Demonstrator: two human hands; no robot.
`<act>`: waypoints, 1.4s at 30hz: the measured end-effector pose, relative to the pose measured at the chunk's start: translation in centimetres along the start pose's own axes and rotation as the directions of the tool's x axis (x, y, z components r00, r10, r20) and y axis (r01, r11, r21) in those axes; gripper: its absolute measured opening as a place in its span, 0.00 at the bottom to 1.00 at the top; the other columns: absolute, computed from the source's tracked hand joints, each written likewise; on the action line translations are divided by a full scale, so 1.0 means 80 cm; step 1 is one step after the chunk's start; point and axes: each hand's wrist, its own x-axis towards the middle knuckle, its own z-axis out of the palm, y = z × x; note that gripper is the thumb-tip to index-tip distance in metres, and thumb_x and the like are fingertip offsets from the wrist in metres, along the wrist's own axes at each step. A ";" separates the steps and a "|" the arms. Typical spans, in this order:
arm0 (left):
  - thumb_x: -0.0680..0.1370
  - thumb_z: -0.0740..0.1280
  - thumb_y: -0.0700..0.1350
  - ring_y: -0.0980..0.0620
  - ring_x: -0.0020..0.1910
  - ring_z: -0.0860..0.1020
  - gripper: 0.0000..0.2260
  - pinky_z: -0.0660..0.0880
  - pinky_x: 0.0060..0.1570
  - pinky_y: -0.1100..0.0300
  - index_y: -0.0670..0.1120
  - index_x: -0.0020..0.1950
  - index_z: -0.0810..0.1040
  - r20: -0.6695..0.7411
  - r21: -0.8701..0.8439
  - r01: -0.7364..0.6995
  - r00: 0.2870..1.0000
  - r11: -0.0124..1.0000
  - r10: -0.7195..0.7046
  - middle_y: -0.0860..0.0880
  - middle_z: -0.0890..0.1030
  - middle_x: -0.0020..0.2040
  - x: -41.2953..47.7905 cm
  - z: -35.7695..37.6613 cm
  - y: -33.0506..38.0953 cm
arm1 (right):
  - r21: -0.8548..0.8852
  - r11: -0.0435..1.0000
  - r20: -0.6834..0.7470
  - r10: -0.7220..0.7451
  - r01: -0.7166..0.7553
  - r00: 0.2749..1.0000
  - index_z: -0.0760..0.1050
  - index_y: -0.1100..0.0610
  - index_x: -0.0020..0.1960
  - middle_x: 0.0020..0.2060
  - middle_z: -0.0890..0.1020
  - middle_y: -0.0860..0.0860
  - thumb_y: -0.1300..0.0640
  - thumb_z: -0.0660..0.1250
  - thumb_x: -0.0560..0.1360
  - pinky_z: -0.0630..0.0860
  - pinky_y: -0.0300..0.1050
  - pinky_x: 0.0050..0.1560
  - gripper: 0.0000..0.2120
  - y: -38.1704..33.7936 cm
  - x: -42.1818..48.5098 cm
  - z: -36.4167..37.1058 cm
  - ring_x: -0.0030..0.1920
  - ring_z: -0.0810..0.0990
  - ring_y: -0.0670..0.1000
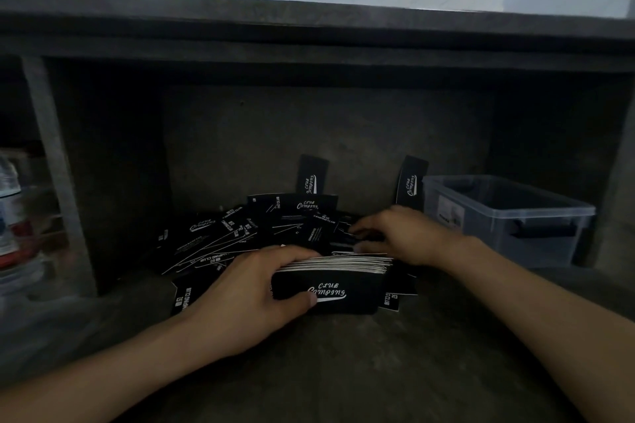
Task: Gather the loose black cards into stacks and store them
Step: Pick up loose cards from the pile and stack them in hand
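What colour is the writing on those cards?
White, on the black card stack, head view.

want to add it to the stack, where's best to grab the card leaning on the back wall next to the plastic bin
Probably pinch the leaning card by its top edge, coming from above and front-left. It stands nearly upright against the back wall, the plastic bin crowds its right side, and the right hand hides its foot.

Matt cards [240, 237], translucent plastic bin [508, 216]
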 end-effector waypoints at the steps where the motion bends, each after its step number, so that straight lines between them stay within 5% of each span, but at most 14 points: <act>1: 0.74 0.74 0.53 0.66 0.57 0.79 0.19 0.76 0.60 0.62 0.62 0.64 0.77 0.002 -0.001 0.001 1.000 1.000 -0.001 0.64 0.81 0.57 0.000 0.000 -0.001 | -0.089 0.996 -0.067 -0.029 0.023 0.997 0.76 0.46 0.65 0.56 0.84 0.47 0.44 0.62 0.80 0.77 0.45 0.54 0.16 -0.001 0.000 0.000 0.55 0.82 0.50; 4: 0.74 0.74 0.54 0.65 0.57 0.79 0.19 0.76 0.59 0.61 0.62 0.64 0.77 0.002 -0.002 0.003 1.000 1.000 -0.003 0.63 0.81 0.57 0.000 0.000 -0.003 | -0.023 0.999 -0.358 0.019 -0.029 0.933 0.73 0.45 0.68 0.52 0.84 0.50 0.56 0.63 0.79 0.78 0.45 0.50 0.19 0.008 0.001 -0.001 0.49 0.83 0.52; 6: 0.74 0.74 0.55 0.66 0.56 0.79 0.19 0.76 0.59 0.62 0.62 0.64 0.77 -0.003 -0.006 0.010 1.000 1.000 -0.010 0.64 0.81 0.57 0.000 0.001 -0.003 | 0.356 0.934 -0.466 0.175 0.003 0.867 0.68 0.43 0.72 0.49 0.81 0.48 0.65 0.68 0.74 0.78 0.43 0.46 0.31 0.009 0.000 -0.009 0.45 0.82 0.49; 8: 0.74 0.74 0.54 0.67 0.56 0.79 0.19 0.76 0.59 0.64 0.60 0.63 0.77 -0.015 0.002 0.016 1.000 1.000 -0.016 0.64 0.81 0.56 0.000 0.002 -0.004 | 0.654 0.741 -0.487 0.259 0.152 0.834 0.64 0.40 0.73 0.44 0.76 0.48 0.73 0.69 0.70 0.76 0.38 0.41 0.40 0.005 -0.004 -0.025 0.40 0.79 0.49; 11: 0.73 0.75 0.55 0.68 0.55 0.79 0.19 0.76 0.58 0.65 0.59 0.62 0.78 -0.027 0.016 0.031 0.999 0.999 -0.031 0.64 0.81 0.55 0.001 0.003 -0.004 | 0.807 0.538 -0.454 0.301 0.244 0.839 0.68 0.41 0.70 0.47 0.81 0.46 0.75 0.65 0.73 0.79 0.39 0.39 0.36 -0.008 -0.011 -0.046 0.42 0.82 0.45; 14: 0.72 0.76 0.55 0.68 0.56 0.78 0.21 0.76 0.59 0.65 0.59 0.64 0.78 -0.030 0.020 0.043 0.999 0.999 -0.042 0.64 0.80 0.56 0.001 0.003 -0.004 | 0.941 0.311 -0.259 0.426 0.129 0.867 0.77 0.50 0.63 0.50 0.83 0.52 0.69 0.64 0.77 0.82 0.51 0.47 0.20 -0.012 -0.011 -0.052 0.46 0.84 0.50; 17: 0.71 0.76 0.57 0.69 0.58 0.76 0.27 0.74 0.61 0.68 0.58 0.69 0.74 -0.034 0.039 0.071 0.997 0.997 -0.069 0.65 0.78 0.59 0.000 0.002 -0.004 | 0.989 0.142 -0.021 0.329 -0.028 0.944 0.77 0.56 0.54 0.47 0.85 0.56 0.66 0.64 0.78 0.83 0.55 0.50 0.08 -0.012 -0.010 -0.044 0.46 0.85 0.56; 21: 0.70 0.78 0.55 0.68 0.57 0.77 0.33 0.73 0.61 0.68 0.59 0.71 0.67 -0.055 -0.026 0.148 0.987 0.989 -0.149 0.65 0.78 0.58 0.002 0.002 -0.007 | 0.888 0.381 0.203 0.180 -0.258 0.963 0.78 0.59 0.55 0.48 0.86 0.57 0.66 0.67 0.76 0.80 0.47 0.51 0.09 0.003 -0.017 -0.039 0.50 0.85 0.55; 25: 0.68 0.79 0.53 0.70 0.57 0.75 0.42 0.68 0.57 0.75 0.64 0.73 0.55 -0.063 -0.049 0.179 0.981 0.983 -0.182 0.68 0.76 0.58 0.001 0.004 -0.007 | 0.780 0.562 0.312 0.032 -0.275 0.950 0.80 0.58 0.55 0.47 0.86 0.53 0.69 0.70 0.73 0.78 0.39 0.44 0.13 0.015 -0.026 -0.046 0.44 0.82 0.47; 31: 0.66 0.81 0.54 0.69 0.59 0.74 0.47 0.68 0.60 0.71 0.62 0.77 0.55 -0.079 -0.046 0.179 0.980 0.983 -0.182 0.68 0.77 0.59 0.002 0.002 -0.008 | 0.725 0.660 0.209 0.059 -0.196 0.976 0.79 0.54 0.54 0.43 0.86 0.49 0.68 0.69 0.74 0.76 0.40 0.40 0.13 0.019 -0.025 -0.055 0.40 0.82 0.43; 34: 0.66 0.80 0.56 0.65 0.62 0.73 0.49 0.68 0.63 0.66 0.63 0.77 0.52 -0.091 -0.008 0.186 0.978 0.983 -0.186 0.69 0.73 0.63 0.002 -0.001 -0.004 | 0.638 0.734 0.418 -0.075 -0.233 0.905 0.80 0.50 0.57 0.50 0.86 0.49 0.68 0.69 0.73 0.78 0.46 0.49 0.18 0.009 -0.029 -0.052 0.50 0.83 0.48; 37: 0.67 0.80 0.56 0.67 0.59 0.75 0.44 0.71 0.61 0.68 0.66 0.74 0.56 -0.070 -0.008 0.168 0.983 0.986 -0.168 0.69 0.75 0.61 0.000 -0.001 -0.001 | 0.620 0.757 0.528 -0.207 -0.207 0.823 0.76 0.52 0.65 0.59 0.82 0.51 0.70 0.67 0.73 0.75 0.54 0.63 0.24 -0.018 -0.032 -0.059 0.61 0.80 0.51; 42: 0.72 0.76 0.52 0.68 0.54 0.79 0.23 0.74 0.53 0.73 0.58 0.66 0.76 -0.034 0.045 0.058 0.998 0.997 -0.057 0.63 0.81 0.55 0.002 0.002 0.001 | 0.524 0.817 0.561 -0.119 -0.241 0.819 0.69 0.46 0.70 0.61 0.79 0.47 0.61 0.74 0.70 0.78 0.52 0.62 0.31 -0.054 -0.043 -0.082 0.60 0.80 0.49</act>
